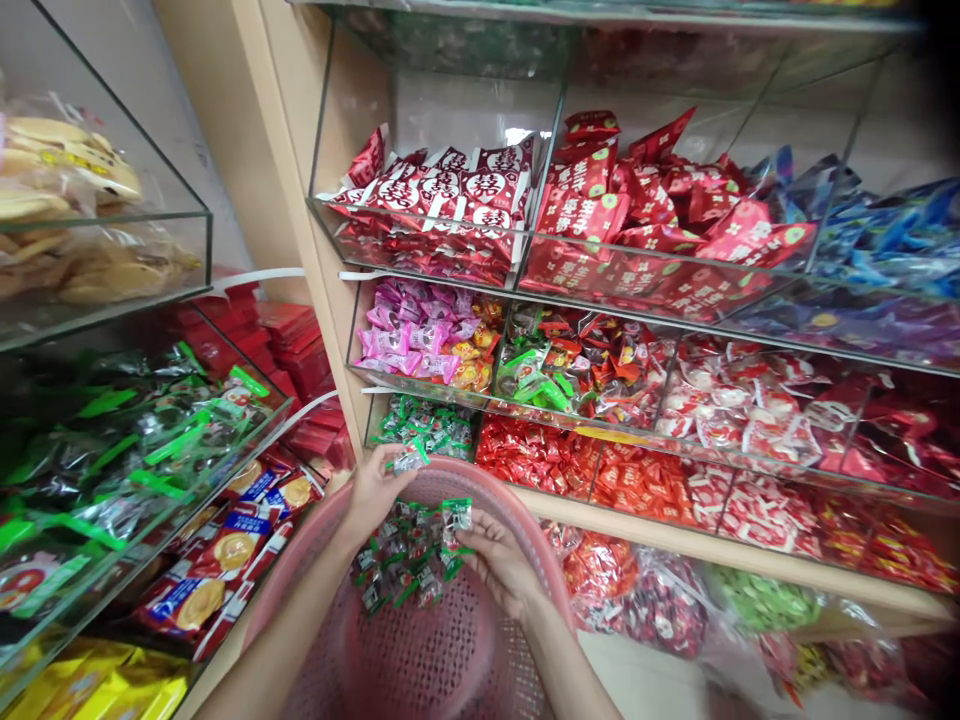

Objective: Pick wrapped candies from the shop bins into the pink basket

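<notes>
A large pink plastic basket (525, 510) with a perforated wall stands below the shelves, and both my hands are over it. Inside lies a small pile of green-edged candy packets (409, 555). Near the far rim, my left hand (379, 490) pinches a small clear packet with green ends (407, 460). My right hand (499, 560) is closed on another such candy packet (456, 515), held above the right side of the pile. Just beyond the rim, a glass bin (427, 425) holds more packets of the same look.
Glass-fronted shelves carry red packets (577, 205), pink-wrapped candies (405, 330) and red candies (532, 455). At left, a glass bin holds green-edged packets (172, 440) above blue cookie packs (232, 550). Filled plastic bags (667, 600) lie under the right shelf. A wooden post (300, 200) rises between shelf units.
</notes>
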### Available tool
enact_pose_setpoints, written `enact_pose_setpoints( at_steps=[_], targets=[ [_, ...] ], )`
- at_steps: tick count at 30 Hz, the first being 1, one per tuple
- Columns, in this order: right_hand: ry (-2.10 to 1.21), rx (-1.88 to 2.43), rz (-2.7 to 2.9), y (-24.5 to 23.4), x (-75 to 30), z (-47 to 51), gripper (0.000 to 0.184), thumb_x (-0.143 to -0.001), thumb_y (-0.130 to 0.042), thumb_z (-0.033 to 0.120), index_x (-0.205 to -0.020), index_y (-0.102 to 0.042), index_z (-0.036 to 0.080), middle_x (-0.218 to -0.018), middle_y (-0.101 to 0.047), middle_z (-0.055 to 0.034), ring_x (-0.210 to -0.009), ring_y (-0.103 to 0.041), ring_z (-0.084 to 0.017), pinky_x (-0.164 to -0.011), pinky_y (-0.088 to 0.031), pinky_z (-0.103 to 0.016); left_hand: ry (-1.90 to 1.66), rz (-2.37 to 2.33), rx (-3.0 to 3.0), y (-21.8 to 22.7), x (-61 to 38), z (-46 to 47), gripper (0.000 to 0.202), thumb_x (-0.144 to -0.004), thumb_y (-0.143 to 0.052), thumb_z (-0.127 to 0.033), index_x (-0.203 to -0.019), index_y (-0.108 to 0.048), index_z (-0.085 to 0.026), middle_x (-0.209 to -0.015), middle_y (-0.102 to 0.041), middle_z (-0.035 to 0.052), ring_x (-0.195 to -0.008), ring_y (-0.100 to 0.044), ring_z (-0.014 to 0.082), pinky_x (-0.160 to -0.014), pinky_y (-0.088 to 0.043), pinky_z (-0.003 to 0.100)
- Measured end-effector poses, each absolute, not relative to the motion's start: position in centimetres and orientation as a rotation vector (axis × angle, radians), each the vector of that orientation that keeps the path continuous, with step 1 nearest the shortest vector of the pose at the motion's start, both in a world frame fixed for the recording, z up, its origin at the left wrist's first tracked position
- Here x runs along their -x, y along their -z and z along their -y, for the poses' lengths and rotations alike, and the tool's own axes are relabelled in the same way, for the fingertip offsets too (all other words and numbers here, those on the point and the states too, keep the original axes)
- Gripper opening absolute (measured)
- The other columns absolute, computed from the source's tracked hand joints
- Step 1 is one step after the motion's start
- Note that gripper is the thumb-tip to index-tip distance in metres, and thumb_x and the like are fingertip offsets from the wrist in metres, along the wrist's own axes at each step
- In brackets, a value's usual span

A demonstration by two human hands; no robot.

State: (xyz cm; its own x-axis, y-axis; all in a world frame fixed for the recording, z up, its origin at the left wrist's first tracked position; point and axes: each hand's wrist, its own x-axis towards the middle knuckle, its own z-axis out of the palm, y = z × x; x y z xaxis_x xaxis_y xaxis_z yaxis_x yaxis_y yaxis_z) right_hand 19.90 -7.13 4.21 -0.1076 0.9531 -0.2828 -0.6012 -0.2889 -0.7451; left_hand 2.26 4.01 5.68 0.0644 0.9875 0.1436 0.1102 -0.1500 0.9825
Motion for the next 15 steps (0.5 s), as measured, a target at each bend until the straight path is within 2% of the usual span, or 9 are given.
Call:
enact_pose_setpoints(
  at_steps=[6,12,15],
  targets=[
    [-1.67,0.887,0.582,-4.4,-19.9,7.5,0.031,-0.061,-0.078,0.022,-0.088,-0.065,0.019,-0.081,-0.068,-0.0003,-0.07,-0.061,-0.011,-0.068,-0.045,-0.022,-1.229,-1.124,-1.312,-6.0,-1.4,0.4,0.04,-0.065,-0.069,-0.03,-0.1,-0.057,-0.017,-0.104,-0.066,0.0063,-0.097,-0.062,0.0197,-0.085,-0.049,0.033],
    [-1.67,0.916,0.585,-4.2,-19.8,7.5,0.031,-0.061,-0.078,0.022,-0.089,-0.064,0.019,-0.082,-0.068,-0.0004,-0.07,-0.06,-0.011,-0.069,-0.045,-0.023,-1.288,-1.112,-1.268,-7.6,-2.3,2.6,0.04,-0.066,-0.07,-0.027,-0.102,-0.055,-0.02,-0.105,-0.064,0.0046,-0.096,-0.062,0.0185,-0.084,-0.049,0.03],
    [-1.668,0.914,0.585,-4.2,-19.7,7.5,0.031,-0.061,-0.078,0.022,-0.089,-0.064,0.019,-0.083,-0.068,-0.0005,-0.07,-0.06,-0.011,-0.069,-0.046,-0.023,-1.266,-1.044,-1.055,-9.0,-2.6,3.6,0.042,-0.068,-0.069,-0.03,-0.105,-0.053,-0.02,-0.107,-0.064,0.0057,-0.096,-0.062,0.0177,-0.083,-0.05,0.029]
  ],
)
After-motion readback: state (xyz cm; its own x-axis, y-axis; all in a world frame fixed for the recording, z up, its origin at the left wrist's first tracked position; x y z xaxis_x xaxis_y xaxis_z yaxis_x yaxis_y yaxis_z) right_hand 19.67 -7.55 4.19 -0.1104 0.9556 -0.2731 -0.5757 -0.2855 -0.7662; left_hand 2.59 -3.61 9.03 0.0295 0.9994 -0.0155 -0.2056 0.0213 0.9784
